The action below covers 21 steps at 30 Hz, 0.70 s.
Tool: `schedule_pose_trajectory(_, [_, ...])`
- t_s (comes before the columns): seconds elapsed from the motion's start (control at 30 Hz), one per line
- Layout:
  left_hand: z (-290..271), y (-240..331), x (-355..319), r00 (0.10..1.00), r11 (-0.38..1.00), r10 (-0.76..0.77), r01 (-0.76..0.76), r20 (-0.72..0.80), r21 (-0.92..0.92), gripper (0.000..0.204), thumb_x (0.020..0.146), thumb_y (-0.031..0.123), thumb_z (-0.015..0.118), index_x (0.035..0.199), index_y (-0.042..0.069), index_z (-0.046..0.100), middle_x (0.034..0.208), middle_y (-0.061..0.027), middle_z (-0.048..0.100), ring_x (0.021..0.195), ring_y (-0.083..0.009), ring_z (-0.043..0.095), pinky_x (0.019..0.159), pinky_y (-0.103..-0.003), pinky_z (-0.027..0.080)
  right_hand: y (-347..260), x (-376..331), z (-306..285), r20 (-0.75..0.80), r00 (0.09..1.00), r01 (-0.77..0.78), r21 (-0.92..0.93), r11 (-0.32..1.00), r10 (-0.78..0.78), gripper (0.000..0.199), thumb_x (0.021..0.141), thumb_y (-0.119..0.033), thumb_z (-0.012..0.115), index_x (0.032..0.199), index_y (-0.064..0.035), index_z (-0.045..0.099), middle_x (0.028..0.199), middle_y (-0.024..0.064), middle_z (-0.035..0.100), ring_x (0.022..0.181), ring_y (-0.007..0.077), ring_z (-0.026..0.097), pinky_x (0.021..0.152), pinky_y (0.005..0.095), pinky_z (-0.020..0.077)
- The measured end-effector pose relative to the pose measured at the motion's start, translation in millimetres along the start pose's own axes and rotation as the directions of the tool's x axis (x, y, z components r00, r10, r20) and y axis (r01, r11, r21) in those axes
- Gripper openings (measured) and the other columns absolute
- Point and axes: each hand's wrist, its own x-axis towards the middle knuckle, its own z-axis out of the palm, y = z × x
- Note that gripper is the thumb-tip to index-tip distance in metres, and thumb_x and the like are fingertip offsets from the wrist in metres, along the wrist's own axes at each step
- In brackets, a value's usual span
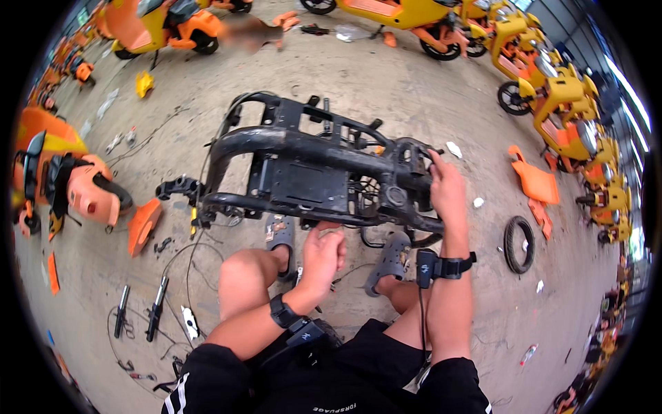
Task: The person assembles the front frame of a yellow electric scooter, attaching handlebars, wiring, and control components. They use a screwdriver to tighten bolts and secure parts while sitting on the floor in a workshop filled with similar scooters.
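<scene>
A bare black scooter frame [310,148] of bent tubes lies across the floor in front of me, with a flat black panel [307,183] at its middle. My right hand [448,186] grips the frame's right end, its fingers over the tubes there. Just below the frame's near rail, my left hand [323,255] is closed with the fingers curled. Whatever it may hold is hidden by the fingers. Loose wiring [362,193] shows inside the frame, right of the panel. Dark cables hang off the frame's left end.
Two shock absorbers [157,308] lie at lower left among cables. An orange panel [143,226] and a partly stripped scooter [89,186] are at left. A tire [519,244] and orange fairing pieces [536,181] lie at right. Yellow scooters [562,124] line the far right.
</scene>
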Motion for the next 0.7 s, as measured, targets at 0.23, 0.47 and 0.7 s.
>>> schedule_pose_trajectory(0.23, [-1, 8, -4, 1.000, 1.000, -0.015, 0.015, 0.007, 0.025, 0.010, 0.092, 0.013, 0.053, 0.100, 0.008, 0.050, 0.065, -0.0015, 0.048, 0.049, -0.0104, 0.041, 0.047, -0.026, 0.033, -8, 2, -5, 0.039, 0.997, -0.060, -0.021, 0.998, 0.061, 0.031, 0.095, -0.018, 0.052, 0.124, -0.0211, 0.062, 0.090, 0.0138, 0.060, 0.089, 0.0342, 0.059, 0.077, 0.0435, 0.0470])
schedule_pose_trajectory(0.47, [3, 12, -4, 0.999, 0.999, -0.034, 0.034, 0.017, 0.001, 0.007, 0.093, 0.013, 0.053, 0.097, 0.007, 0.051, 0.065, -0.0015, 0.048, 0.050, -0.0104, 0.041, 0.047, -0.026, 0.033, -4, 3, -15, 0.034, 0.999, -0.041, 0.084, 0.996, 0.038, 0.028, 0.093, -0.025, 0.055, 0.117, -0.0168, 0.067, 0.084, 0.0144, 0.064, 0.084, 0.0341, 0.062, 0.074, 0.0423, 0.0475])
schedule_pose_trajectory(0.7, [-4, 18, -7, 0.999, 0.999, -0.037, 0.038, 0.037, -0.027, 0.010, 0.092, 0.014, 0.055, 0.096, 0.007, 0.050, 0.066, -0.0018, 0.048, 0.050, -0.0104, 0.042, 0.046, -0.026, 0.034, 1, 4, -20, 0.041, 0.954, -0.299, 0.236, 0.925, 0.298, 0.038, 0.083, -0.041, 0.068, 0.086, -0.0032, 0.074, 0.064, 0.0128, 0.064, 0.057, 0.0220, 0.060, 0.057, 0.0344, 0.0447])
